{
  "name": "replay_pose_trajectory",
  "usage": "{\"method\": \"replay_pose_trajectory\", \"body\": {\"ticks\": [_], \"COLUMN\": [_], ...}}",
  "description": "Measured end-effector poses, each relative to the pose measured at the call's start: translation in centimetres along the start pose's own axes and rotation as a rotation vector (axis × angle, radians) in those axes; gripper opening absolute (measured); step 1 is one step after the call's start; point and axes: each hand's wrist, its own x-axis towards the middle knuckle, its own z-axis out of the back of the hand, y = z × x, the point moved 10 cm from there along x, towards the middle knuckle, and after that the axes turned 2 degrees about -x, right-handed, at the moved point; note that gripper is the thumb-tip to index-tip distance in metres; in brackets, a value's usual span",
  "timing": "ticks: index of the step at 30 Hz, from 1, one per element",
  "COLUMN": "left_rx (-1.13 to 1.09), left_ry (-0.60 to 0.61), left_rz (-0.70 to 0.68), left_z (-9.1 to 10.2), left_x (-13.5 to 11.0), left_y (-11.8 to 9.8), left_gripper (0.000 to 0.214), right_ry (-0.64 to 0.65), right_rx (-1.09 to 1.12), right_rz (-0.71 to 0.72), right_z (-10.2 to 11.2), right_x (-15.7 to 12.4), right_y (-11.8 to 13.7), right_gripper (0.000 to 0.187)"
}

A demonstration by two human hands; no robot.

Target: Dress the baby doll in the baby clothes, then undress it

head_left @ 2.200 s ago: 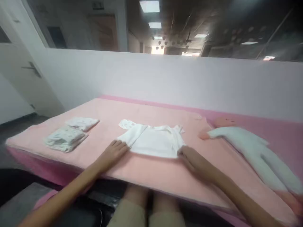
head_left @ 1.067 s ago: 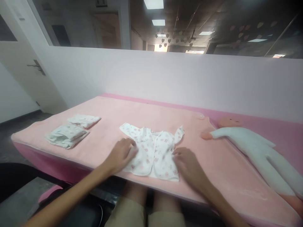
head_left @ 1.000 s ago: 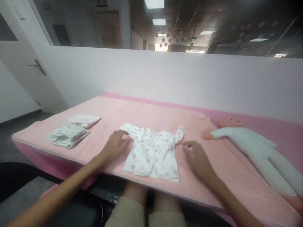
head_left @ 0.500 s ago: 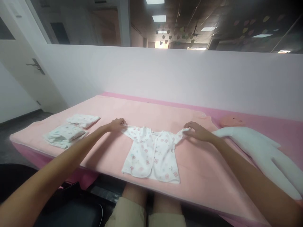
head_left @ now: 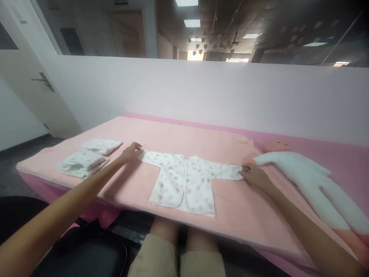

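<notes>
A white baby shirt [head_left: 184,184] with a small pink print lies face up, its sleeves stretched out to both sides and its front edges meeting in the middle. At the end of the sleeve on the left, my left hand [head_left: 131,152] is closed with bent fingers at the cuff; the exact grip is partly hidden. My right hand [head_left: 256,177] pinches the opposite cuff between thumb and fingers. Under the shirt is a peach-pink blanket [head_left: 173,138], with the hem close to its front edge.
Folded white printed clothes lie in two piles, a nearer one [head_left: 82,163] and a farther one [head_left: 102,146], on the left. A doll [head_left: 300,165] in a pale suit lies at the right. A dark chair [head_left: 83,254] stands at the lower left.
The sleeves have straightened outward. My right hand has moved right and nearer with its cuff, and my left hand slightly left. The hem has shifted a little away from me.
</notes>
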Motion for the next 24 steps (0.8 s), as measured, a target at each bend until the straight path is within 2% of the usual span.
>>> {"method": "replay_pose_trajectory", "body": {"ticks": [2, 4, 6, 8, 11, 14, 17, 19, 21, 24], "left_rx": [0.148, 0.221, 0.194, 0.180, 0.213, 0.236, 0.217, 0.194, 0.187, 0.217], "left_ry": [-0.114, -0.183, -0.143, -0.049, 0.046, 0.056, 0.024, 0.049, 0.127, 0.194], "left_rz": [-0.088, -0.243, -0.421, -0.523, -0.497, -0.435, -0.423, -0.488, -0.594, -0.664], "left_z": [0.2, -0.4, -2.1, -4.3, -6.4, -6.6, -5.9, -6.1, -7.0, -7.7], "left_x": [-2.0, -4.9, -8.1, -10.9, -12.9, -13.5, -14.7, -16.6, -19.0, -21.7], "left_y": [-1.7, -4.5, -7.4, -9.3, -9.6, -9.3, -10.0, -11.1, -12.1, -11.8], "left_gripper": [0.044, 0.045, 0.046, 0.046, 0.050, 0.052, 0.052, 0.054, 0.057, 0.058], "right_ry": [-0.148, -0.266, -0.261, -0.114, 0.171, 0.303, 0.291, 0.279, 0.294, 0.328], "right_rx": [-0.044, -0.051, -0.012, 0.016, -0.030, -0.084, -0.105, -0.121, -0.130, -0.139], "right_rz": [0.114, 0.301, 0.448, 0.573, 0.685, 0.725, 0.732, 0.739, 0.747, 0.718], "right_z": [0.1, 0.2, -0.4, -2.4, -6.1, -8.5, -9.0, -8.8, -8.7, -8.6], "right_x": [-1.9, -5.0, -8.3, -11.2, -14.7, -16.4, -17.0, -17.5, -18.3, -19.2], "right_y": [2.2, 6.0, 9.9, 13.5, 16.8, 17.5, 17.4, 17.5, 17.8, 17.7], "right_gripper": [0.041, 0.045, 0.048, 0.053, 0.065, 0.069, 0.068, 0.069, 0.072, 0.072]}}
